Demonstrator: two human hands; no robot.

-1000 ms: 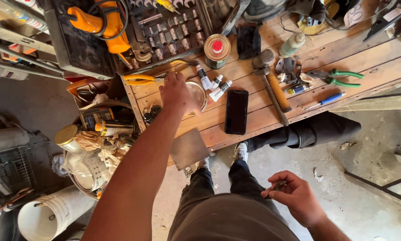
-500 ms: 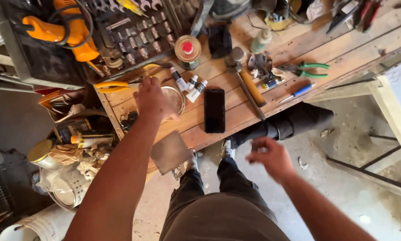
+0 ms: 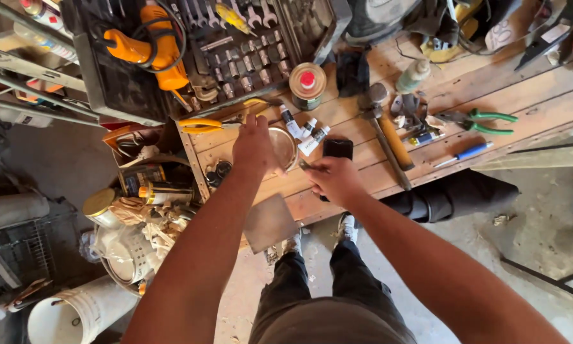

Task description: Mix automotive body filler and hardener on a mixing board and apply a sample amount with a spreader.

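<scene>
1. Tin lid (image 3: 285,145), round and shiny with a pale centre, lies flat on the wooden workbench (image 3: 541,102), near its left end and close to the near edge.
2. Left hand (image 3: 254,148) rests on the lid's left rim, palm down, fingers curled over it; whether they pinch the rim cannot be told from above.
3. Right hand (image 3: 335,179) sits just right of the lid, fingers pinched narrowly on a small thin metal piece (image 3: 304,165) whose tip points toward the lid.
4. Black phone (image 3: 337,149) lies under the right hand, its far end showing beyond the knuckles.
5. Three small tubes (image 3: 304,131), white with dark caps, lie fanned just beyond the lid, between it and a round can (image 3: 307,85) with a red spot on its top.
6. Yellow-handled pliers (image 3: 205,124) lie left of the left hand, at the bench's left edge, just in front of an open socket set (image 3: 248,64).
7. An orange power tool (image 3: 151,52) rests on the left half of that case.
8. Hammer (image 3: 383,130) with a wooden handle lies right of the phone, head pointing far.
9. Further right sit green-handled pliers (image 3: 481,121) and a blue-handled screwdriver (image 3: 465,153).
10. Flat grey metal plate (image 3: 270,222) pokes out from the bench's near edge, below the hands.
11. White bucket (image 3: 76,315) stands on the floor at the near left, amid cans and clutter.
</scene>
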